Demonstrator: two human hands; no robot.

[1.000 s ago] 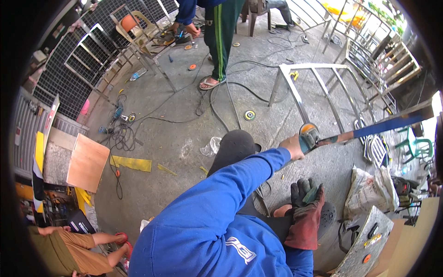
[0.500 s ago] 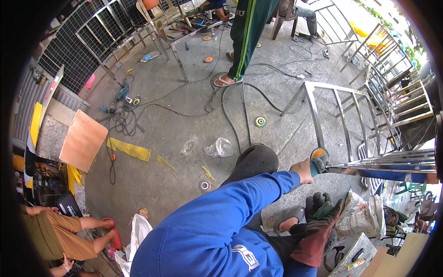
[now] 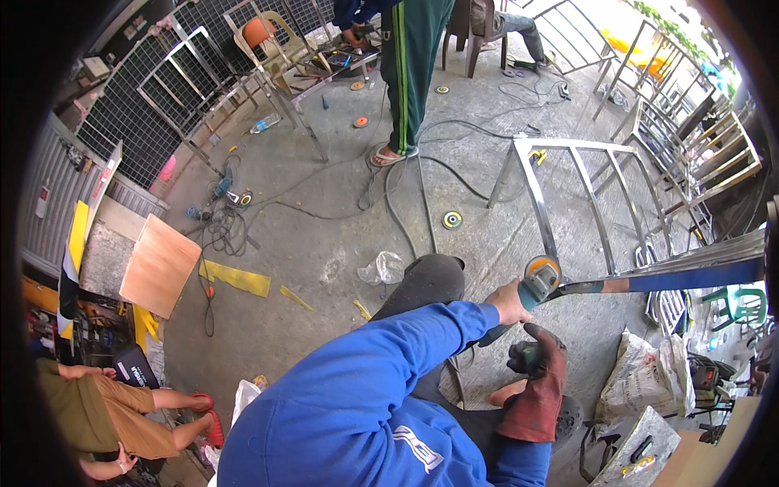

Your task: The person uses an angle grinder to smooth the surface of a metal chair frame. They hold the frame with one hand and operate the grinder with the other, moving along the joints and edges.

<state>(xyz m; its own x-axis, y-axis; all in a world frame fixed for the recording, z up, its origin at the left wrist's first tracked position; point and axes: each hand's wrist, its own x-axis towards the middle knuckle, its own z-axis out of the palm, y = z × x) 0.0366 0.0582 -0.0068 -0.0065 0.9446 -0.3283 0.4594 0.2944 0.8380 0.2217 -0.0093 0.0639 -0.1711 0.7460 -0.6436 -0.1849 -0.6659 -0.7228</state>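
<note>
My bare left hand [image 3: 509, 303] is wrapped round the body of a teal angle grinder [image 3: 534, 290], whose orange-brown disc [image 3: 543, 271] faces up and away from me. Just below the grinder is my right hand [image 3: 535, 359], in a red and dark green work glove. Its fingers are curled and its thumb stands apart, with nothing seen between them. To the right, the near end of a polished metal piece [image 3: 690, 265] comes close to the disc; whether they touch I cannot tell. Blue and skin tones on its side look like a reflection of my arm.
A shiny metal frame [image 3: 602, 207] stands ahead right. Black cables [image 3: 423, 203] cross the concrete floor past a loose disc [image 3: 452, 221] and a plastic bag [image 3: 381, 269]. A person in green trousers [image 3: 412, 81] stands ahead; another in brown shorts [image 3: 126, 414] is at left. White sacks [image 3: 641, 377] lie right.
My left hand has drawn the grinder leftward, away from the metal piece. My gloved right hand has risen from beside my foot to just below the grinder. The whole view has shifted slightly.
</note>
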